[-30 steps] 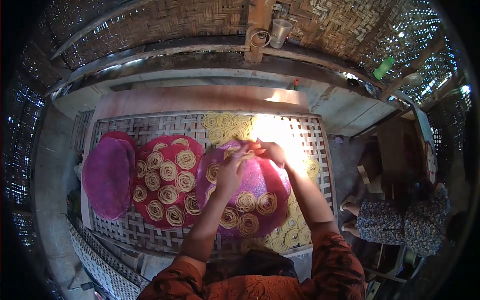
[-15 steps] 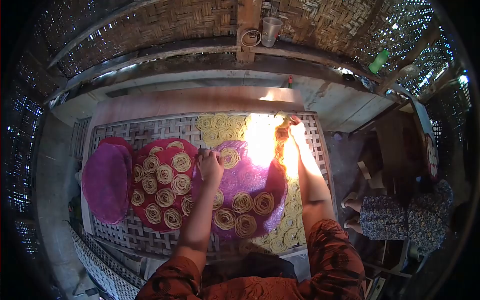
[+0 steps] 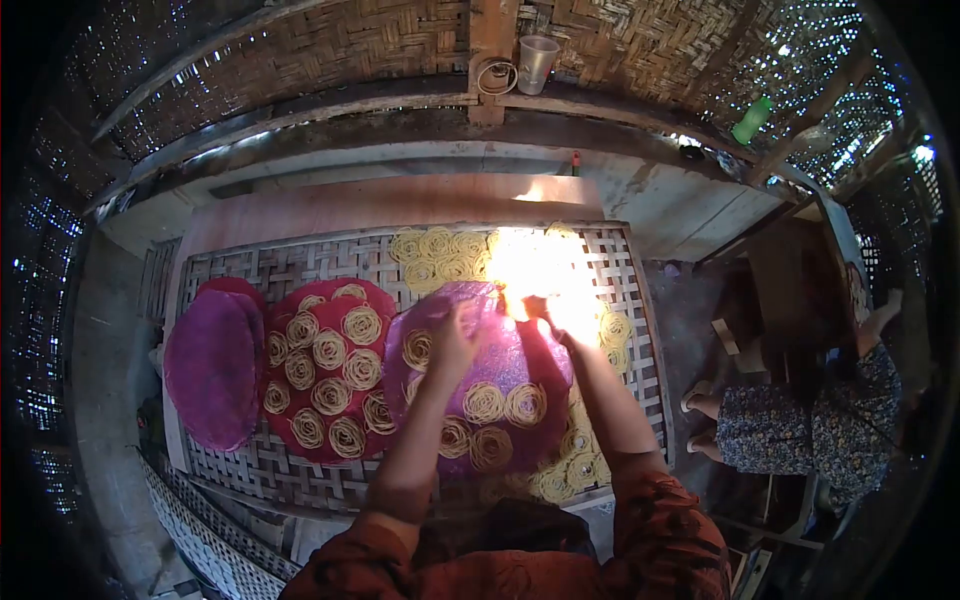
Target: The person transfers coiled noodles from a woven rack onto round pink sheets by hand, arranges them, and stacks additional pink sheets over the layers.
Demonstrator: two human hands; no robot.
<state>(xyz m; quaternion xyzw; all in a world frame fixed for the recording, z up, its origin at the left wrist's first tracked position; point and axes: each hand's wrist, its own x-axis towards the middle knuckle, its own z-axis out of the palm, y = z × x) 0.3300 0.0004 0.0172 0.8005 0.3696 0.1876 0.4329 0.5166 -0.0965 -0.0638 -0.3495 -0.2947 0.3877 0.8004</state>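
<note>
My left hand [image 3: 457, 342] hovers over a translucent purple sheet [image 3: 520, 365], its fingers partly spread and nothing visible in them. Sunlight washes out much of my right hand [image 3: 548, 312], which is over the sheet's far right part; whether it grips anything is hidden by glare. Coiled nests of thin, noodle-like strands [image 3: 484, 402] lie on this sheet. Left of it, a red round sheet [image 3: 290, 425] carries several more nests [image 3: 330, 347]. Paler yellow nests [image 3: 437, 243] rest directly on the woven bamboo rack [image 3: 330, 258] along its far edge and right side.
A stack of purple and red sheets [image 3: 213, 370] lies at the rack's left end. Behind the rack is a wooden board [image 3: 380, 203]. A plastic cup [image 3: 537, 65] stands on the wall ledge. At right, another person in patterned clothing [image 3: 765, 430] is close by.
My right hand has drawn back from the far right nests toward the purple sheet. My left hand has shifted right, and the nest formerly beside it no longer shows there.
</note>
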